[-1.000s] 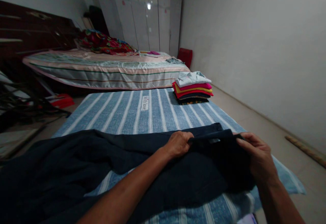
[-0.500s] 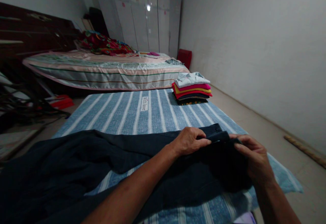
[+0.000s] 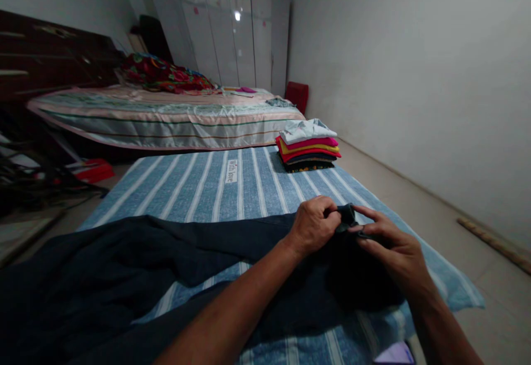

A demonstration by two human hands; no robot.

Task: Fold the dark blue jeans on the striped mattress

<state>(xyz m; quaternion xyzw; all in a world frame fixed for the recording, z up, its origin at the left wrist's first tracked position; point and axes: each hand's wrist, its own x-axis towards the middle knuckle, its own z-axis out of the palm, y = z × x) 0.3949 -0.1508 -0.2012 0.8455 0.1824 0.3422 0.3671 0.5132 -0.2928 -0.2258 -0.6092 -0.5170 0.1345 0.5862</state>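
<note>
A pair of dark trousers lies across the blue striped cloth, legs spread to the left and waist end at the right. My left hand is closed on the waistband, fingers curled and thumb pressed in. Facing it, my right hand pinches the waistband's edge between thumb and fingers, with the index finger reaching over the top. The two hands are close together. Dark folds hide exactly what lies under the fingertips.
Beyond my hands, a stack of folded clothes sits at the cloth's far right corner. A bed with a red floral blanket stands behind. A wooden stick lies on the floor at right, near the white wall.
My right hand has moved left and up along the waistband, closer to my left hand, its index finger now extended. My left hand has curled more tightly. The view has shifted slightly.
</note>
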